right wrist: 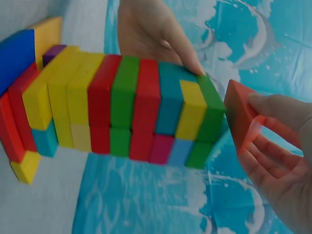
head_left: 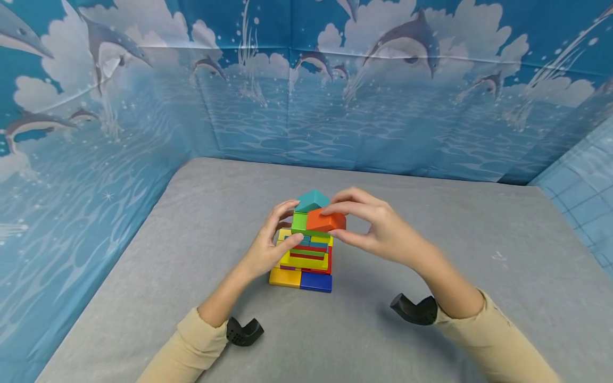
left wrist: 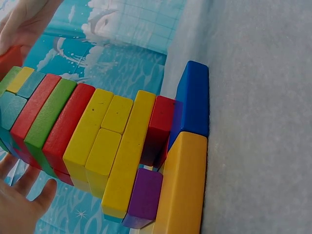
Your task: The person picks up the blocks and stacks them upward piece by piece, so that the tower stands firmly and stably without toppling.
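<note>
A tall stack of coloured wooden blocks (head_left: 306, 261) stands in front of me, its layers red, green, yellow and teal over a wider base. A teal triangular block (head_left: 312, 200) sits on top at the back. My right hand (head_left: 383, 226) pinches an orange-red triangular block (head_left: 322, 220) between thumb and fingers, at the top right of the stack beside a green block (right wrist: 211, 102). My left hand (head_left: 272, 242) is spread around the stack's upper left side, its thumb close to the upper blocks. In the right wrist view a small gap separates the orange-red block from the green one.
A yellow-orange block (head_left: 285, 277) and a blue block (head_left: 316, 282) lie flat at the stack's front foot. Grey cloth (head_left: 191, 234) covers the table. A dolphin-print curtain (head_left: 306, 117) hangs behind and at the sides. Each wrist carries a black mount (head_left: 416, 309).
</note>
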